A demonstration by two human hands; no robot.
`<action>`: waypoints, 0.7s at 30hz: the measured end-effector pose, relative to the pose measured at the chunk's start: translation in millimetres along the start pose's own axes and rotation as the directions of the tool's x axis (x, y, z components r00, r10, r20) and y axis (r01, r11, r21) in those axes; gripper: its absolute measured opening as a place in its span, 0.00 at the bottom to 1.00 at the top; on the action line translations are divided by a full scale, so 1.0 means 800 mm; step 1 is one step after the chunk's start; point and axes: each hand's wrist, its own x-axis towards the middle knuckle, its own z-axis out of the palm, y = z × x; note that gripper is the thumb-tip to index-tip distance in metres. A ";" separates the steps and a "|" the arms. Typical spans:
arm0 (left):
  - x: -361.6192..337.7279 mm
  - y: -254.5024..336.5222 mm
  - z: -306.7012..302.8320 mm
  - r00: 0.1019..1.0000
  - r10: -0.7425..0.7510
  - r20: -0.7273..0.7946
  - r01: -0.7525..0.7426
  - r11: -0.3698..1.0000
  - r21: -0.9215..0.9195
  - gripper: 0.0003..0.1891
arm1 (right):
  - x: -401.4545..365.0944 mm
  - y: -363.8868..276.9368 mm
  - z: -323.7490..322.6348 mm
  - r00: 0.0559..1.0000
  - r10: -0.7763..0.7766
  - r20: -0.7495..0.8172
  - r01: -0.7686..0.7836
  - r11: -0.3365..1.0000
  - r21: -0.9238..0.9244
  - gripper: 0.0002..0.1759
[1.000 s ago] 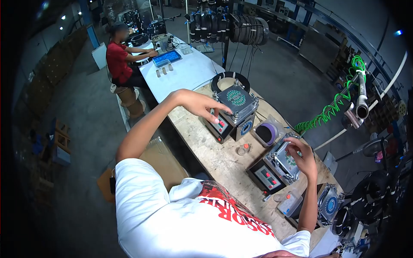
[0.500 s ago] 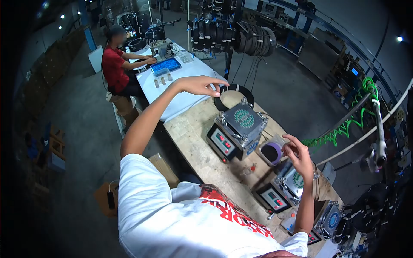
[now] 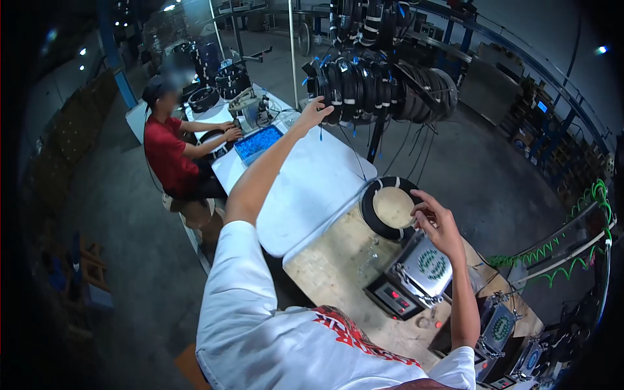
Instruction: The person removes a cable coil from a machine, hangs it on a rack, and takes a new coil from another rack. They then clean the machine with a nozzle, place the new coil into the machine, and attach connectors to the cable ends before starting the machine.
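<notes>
My left hand (image 3: 314, 114) reaches forward with its fingers apart, fingertips right at the near end of a row of black cable coils (image 3: 354, 88) hanging from a rack. Several of these coils carry white ties and blue tips. My right hand (image 3: 437, 226) is raised with bent, parted fingers and holds nothing visible. It overlaps the right edge of a black cable coil (image 3: 369, 211) lying on the wooden table. Just below that hand stands a metal-lidded machine (image 3: 426, 263) with a green printed circle and a red lit display.
A person in a red shirt (image 3: 170, 153) sits at the white table (image 3: 312, 175), hands near a black coil. There, a tray of blue parts (image 3: 260, 143) stands. More lidded machines (image 3: 499, 325) line the wooden table (image 3: 325, 273). Green coiled hoses (image 3: 552, 260) hang at right.
The view has swung left and closer to the rack. My left hand has gone from above the table to the hanging coils; my right hand has moved from the machines toward the lying coil.
</notes>
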 end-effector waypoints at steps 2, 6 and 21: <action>0.073 -0.042 0.017 0.981 -0.039 -0.189 0.008 0.987 -0.162 0.50 | 0.029 -0.009 0.022 0.999 0.032 -0.001 -0.032 0.999 -0.015 0.27; 0.151 -0.067 0.030 0.989 -0.102 -0.110 0.065 0.952 -0.300 0.49 | 0.052 -0.011 0.042 0.995 0.097 0.003 -0.097 0.994 -0.059 0.26; 0.193 0.020 -0.164 0.990 -0.023 -0.138 -0.064 0.801 -0.596 0.17 | 0.000 0.021 0.052 0.936 0.337 -0.102 -0.339 0.941 -0.007 0.25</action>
